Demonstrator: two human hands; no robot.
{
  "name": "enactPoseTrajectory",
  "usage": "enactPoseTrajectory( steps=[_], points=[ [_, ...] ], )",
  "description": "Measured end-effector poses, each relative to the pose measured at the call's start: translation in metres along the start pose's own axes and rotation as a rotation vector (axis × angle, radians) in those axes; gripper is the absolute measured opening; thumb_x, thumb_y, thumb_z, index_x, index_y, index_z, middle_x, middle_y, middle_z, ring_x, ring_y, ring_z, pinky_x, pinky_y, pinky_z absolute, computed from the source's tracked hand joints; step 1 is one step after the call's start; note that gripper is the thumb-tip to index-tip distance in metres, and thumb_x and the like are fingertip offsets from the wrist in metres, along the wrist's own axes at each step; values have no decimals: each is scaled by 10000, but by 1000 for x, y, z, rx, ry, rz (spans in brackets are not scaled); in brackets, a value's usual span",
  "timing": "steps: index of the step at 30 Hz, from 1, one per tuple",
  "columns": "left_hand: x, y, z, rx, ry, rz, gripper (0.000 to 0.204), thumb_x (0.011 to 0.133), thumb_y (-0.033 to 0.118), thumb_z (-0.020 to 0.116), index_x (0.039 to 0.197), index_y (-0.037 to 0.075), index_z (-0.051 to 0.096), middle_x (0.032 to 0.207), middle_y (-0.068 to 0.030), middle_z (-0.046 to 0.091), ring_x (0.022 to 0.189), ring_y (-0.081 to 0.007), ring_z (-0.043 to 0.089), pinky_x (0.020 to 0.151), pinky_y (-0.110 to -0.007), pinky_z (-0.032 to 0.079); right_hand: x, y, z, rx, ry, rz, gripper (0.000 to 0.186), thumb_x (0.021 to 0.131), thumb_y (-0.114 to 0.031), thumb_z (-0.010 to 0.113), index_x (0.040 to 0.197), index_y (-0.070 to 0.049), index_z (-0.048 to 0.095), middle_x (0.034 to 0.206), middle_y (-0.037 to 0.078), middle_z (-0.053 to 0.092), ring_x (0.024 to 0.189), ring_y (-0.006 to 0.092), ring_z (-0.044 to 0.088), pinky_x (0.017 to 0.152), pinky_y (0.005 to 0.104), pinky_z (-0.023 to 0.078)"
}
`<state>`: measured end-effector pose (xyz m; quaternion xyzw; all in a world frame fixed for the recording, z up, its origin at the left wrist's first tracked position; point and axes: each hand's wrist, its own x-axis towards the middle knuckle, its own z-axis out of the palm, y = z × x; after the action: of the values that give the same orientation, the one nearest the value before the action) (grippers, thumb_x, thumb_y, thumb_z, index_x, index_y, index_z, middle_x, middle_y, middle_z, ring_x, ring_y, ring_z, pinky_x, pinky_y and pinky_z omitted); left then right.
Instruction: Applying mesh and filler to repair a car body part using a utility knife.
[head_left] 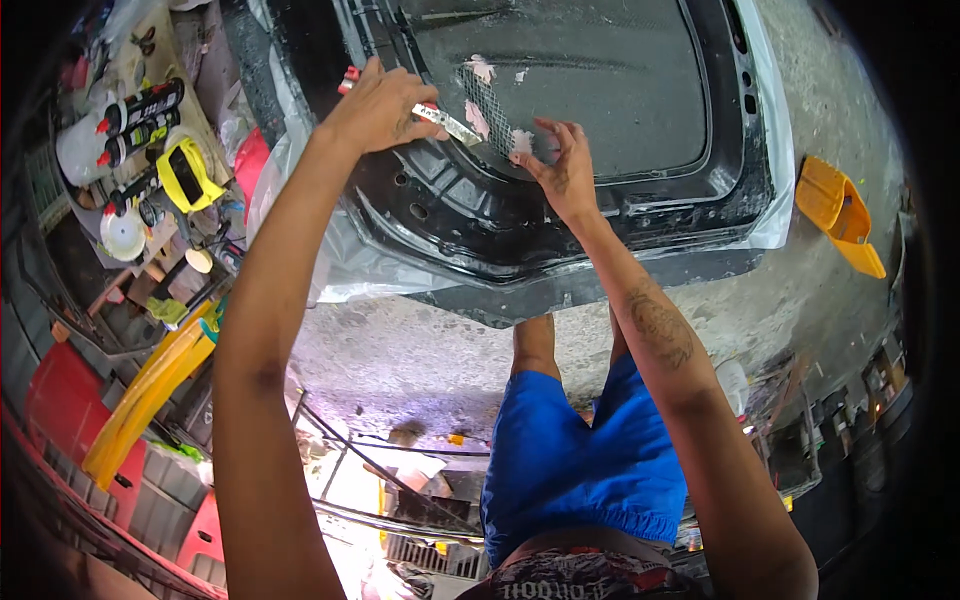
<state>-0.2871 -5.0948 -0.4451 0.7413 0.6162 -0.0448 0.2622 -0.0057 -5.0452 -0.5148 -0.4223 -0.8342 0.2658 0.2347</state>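
Evidently you are partway along: the dark mesh strip [486, 104] lies on the recessed face of the black car body panel [610, 115], running slantwise beside its inner raised border, with pink filler [477, 120] dabbed at its upper end, along its middle and at its lower end. A small pale spot [521, 76] sits just beside the strip on the panel face. So the strip appears placed and tacked at 3 points, though whether the filler has set you can't tell from this view. What seems left, as a judgement, is the bare weave between those dabs, since the mesh pattern shows clearly there and no coat spans it from end to end. As for your grip, the 2 hands differ. Your left hand [378, 112] is closed around a flat-bladed tool [455, 126], its fingers wrapped over the handle, with red showing on either side of the hand and the pale blade angled down toward the strip's lower part; whether the tip touches the mesh is too fine to tell. Your right hand [563, 172] has its thumb and fingers apart, curved over the strip's lower end; the thumb is at the lowest dab, seemingly resting on it, and the fingers look clear of the tool, with nothing visibly pinched between them.
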Motion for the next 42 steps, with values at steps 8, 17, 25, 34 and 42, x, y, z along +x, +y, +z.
enactPoseTrajectory(
  steps=[8, 17, 25, 34, 42],
  points=[
    [17, 16, 6, -107, -40, 188, 422, 882, 493, 677, 1010, 91, 668, 891, -72, 616, 891, -259, 571, 855, -373, 364, -17, -15, 3, 1421, -508, 1167, 280, 911, -145, 729, 1104, 51, 678, 934, 90, 720, 820, 162, 697, 745, 267, 595],
    [41, -2, -7, 76, -139, 206, 548, 848, 604, 653, 1010, 81, 649, 871, -77, 612, 923, -266, 568, 877, -399, 351, -27, -42, 29, 1317, -219, 1199, 246, 876, -130, 757, 1073, -2, 684, 1019, 105, 700, 843, 200, 663, 733, 298, 579],
    [83, -41, 12, 139, -254, 154, 711, 785, 695, 663, 1093, 58, 593, 876, -134, 617, 916, -323, 591, 997, -451, 354, -26, -13, 20, 260, -107, 576, 886, 640, -270, 912, 1403, -87, 502, 1477, 215, 373, 1359, 422, 361, 1114, 497, 352],
    [92, -58, 2, 81, -187, 306, 618, 850, 583, 682, 1150, 59, 549, 987, -133, 660, 996, -310, 618, 949, -463, 393, -20, -22, 40, 179, -71, 482, 700, 719, -253, 868, 1325, -55, 578, 1383, 161, 510, 1215, 353, 505, 1028, 458, 423],
    [106, -72, -4, 34, -338, 415, 516, 890, 531, 657, 1070, 53, 587, 998, -118, 648, 1006, -323, 611, 899, -431, 431, -34, -42, 47, 729, -92, 878, 235, 837, -132, 787, 997, 21, 709, 785, 75, 671, 645, 108, 594, 594, 272, 502]
  ],
)
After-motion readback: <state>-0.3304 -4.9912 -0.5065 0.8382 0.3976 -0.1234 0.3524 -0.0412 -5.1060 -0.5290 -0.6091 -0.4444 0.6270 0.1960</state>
